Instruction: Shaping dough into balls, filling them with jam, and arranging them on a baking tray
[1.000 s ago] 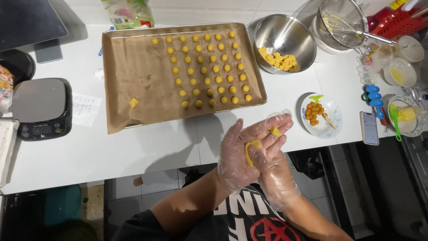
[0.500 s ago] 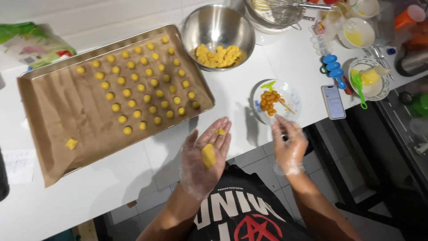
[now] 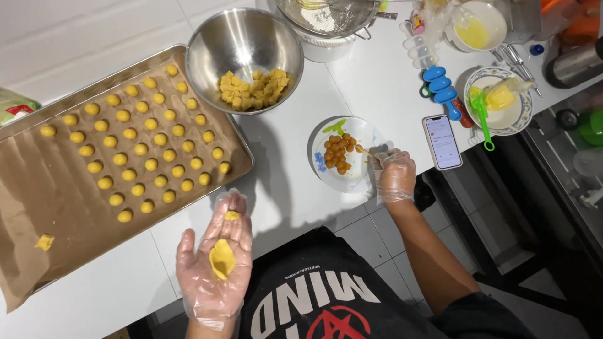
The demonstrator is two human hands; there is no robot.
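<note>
- My left hand (image 3: 213, 267) lies palm up, gloved fingers spread flat, near the table edge.
- A flattened piece of yellow dough (image 3: 221, 258) sits in that palm; a small dough bit (image 3: 232, 215) rests on my fingertips.
- My right hand (image 3: 394, 174), gloved, pinches a thin stick (image 3: 364, 150) at the small plate (image 3: 367, 172) of orange filling balls (image 3: 338, 152).
- The baking tray (image 3: 245, 164) of dough balls (image 3: 139, 149) lies far left, the steel bowl (image 3: 207, 50) beyond it.

L hand (image 3: 213, 270) cups flat dough (image 3: 221, 258); R hand (image 3: 394, 176) at filling plate (image 3: 370, 135).
</note>
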